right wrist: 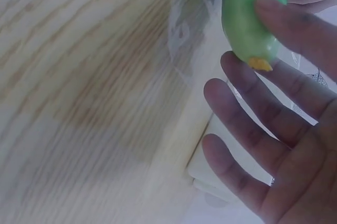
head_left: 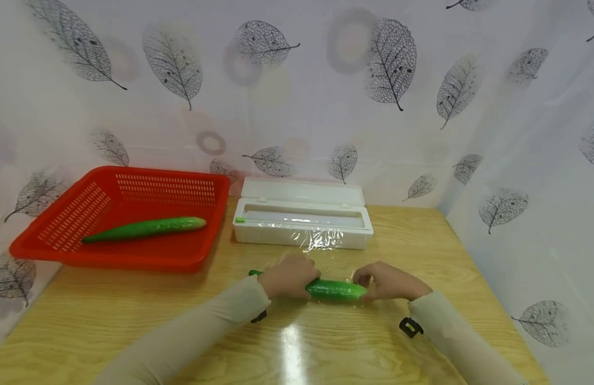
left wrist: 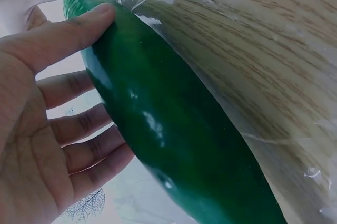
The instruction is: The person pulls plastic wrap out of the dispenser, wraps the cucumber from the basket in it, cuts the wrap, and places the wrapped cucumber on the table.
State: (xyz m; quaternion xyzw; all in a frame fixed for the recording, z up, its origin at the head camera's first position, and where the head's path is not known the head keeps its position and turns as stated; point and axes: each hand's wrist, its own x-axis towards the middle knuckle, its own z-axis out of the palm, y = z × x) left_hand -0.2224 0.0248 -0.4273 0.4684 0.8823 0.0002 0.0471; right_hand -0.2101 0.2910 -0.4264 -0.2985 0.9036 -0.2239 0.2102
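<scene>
A green cucumber (head_left: 336, 290) lies crosswise over the table in front of a white cling film box (head_left: 268, 234). My left hand (head_left: 291, 275) grips it left of its middle, the thumb on one side and the fingers on the other, as the left wrist view shows. At the paler right end, my right hand (head_left: 390, 280) pinches the cucumber (right wrist: 247, 29) between thumb and forefinger while its other fingers spread loosely. Clear cling film (head_left: 321, 239) hangs over the box's front and shows beside the cucumber (left wrist: 158, 108) in the left wrist view.
A red plastic basket (head_left: 119, 262) stands at the left with a second cucumber (head_left: 147, 229) in it. The film box's lid (head_left: 302, 191) is raised at the back. Behind the wooden table (head_left: 220, 342) hangs a leaf-patterned curtain (head_left: 297, 117), which also runs along the right side.
</scene>
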